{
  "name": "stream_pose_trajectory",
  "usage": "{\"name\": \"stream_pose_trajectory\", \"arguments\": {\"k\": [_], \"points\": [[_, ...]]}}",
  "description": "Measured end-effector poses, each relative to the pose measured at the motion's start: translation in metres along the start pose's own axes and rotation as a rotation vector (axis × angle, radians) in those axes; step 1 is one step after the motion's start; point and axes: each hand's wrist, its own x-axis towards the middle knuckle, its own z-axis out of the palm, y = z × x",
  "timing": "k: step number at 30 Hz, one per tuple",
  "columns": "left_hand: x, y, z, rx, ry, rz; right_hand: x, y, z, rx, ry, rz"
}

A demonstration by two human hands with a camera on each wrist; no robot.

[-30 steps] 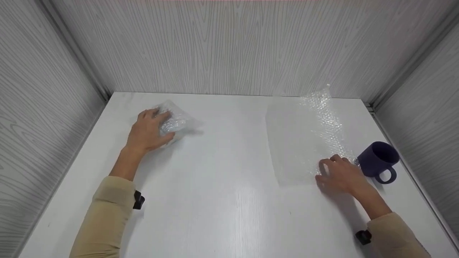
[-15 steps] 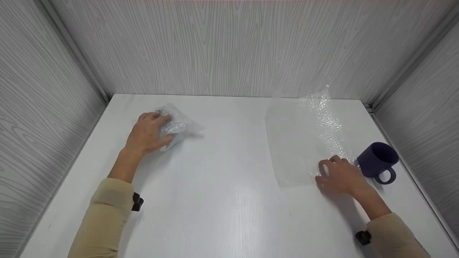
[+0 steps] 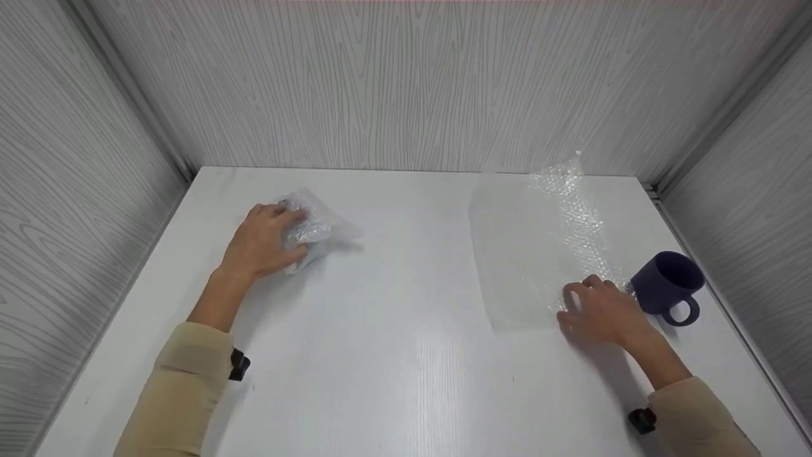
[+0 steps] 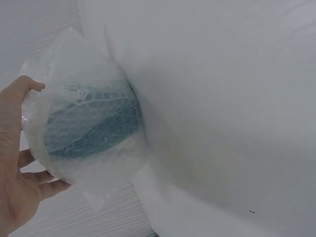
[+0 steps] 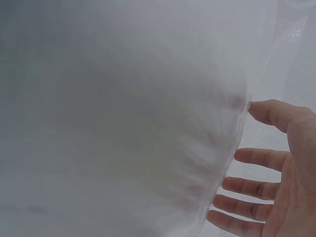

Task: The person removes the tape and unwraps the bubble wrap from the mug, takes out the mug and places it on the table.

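Observation:
At the left of the table my left hand (image 3: 263,241) grips a bundle in clear bubble wrap (image 3: 317,222), fingers on one side and thumb on the other. In the left wrist view something teal shows through the wrapping (image 4: 94,128); its kind is hard to tell. To the right, a flat sheet of bubble wrap (image 3: 526,254) lies on the table. My right hand (image 3: 602,311) touches its near right edge with the fingertips, the fingers (image 5: 252,187) fairly straight and spread. A dark blue mug (image 3: 660,285) lies tilted just beyond this hand, against the sheet's edge.
The white table (image 3: 393,355) is closed in by a grey wood-grain wall (image 3: 393,82) at the back and by panels at both sides. The mug is close to the right panel (image 3: 755,165). The sheet's far corner rises near the back wall.
My left hand has moved slightly toward me with the wrapped bundle. The right hand, the sheet and the mug have stayed in place.

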Motion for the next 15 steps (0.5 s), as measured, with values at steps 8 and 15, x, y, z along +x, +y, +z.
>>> {"name": "stream_pose_trajectory", "arguments": {"k": [8, 15], "points": [[-0.006, 0.005, 0.0, -0.003, -0.004, 0.014, 0.0, -0.001, 0.0, -0.005, 0.001, -0.007], [-0.011, 0.012, 0.0, 0.01, -0.012, 0.033, -0.001, -0.002, -0.001, 0.002, 0.0, 0.0]]}}
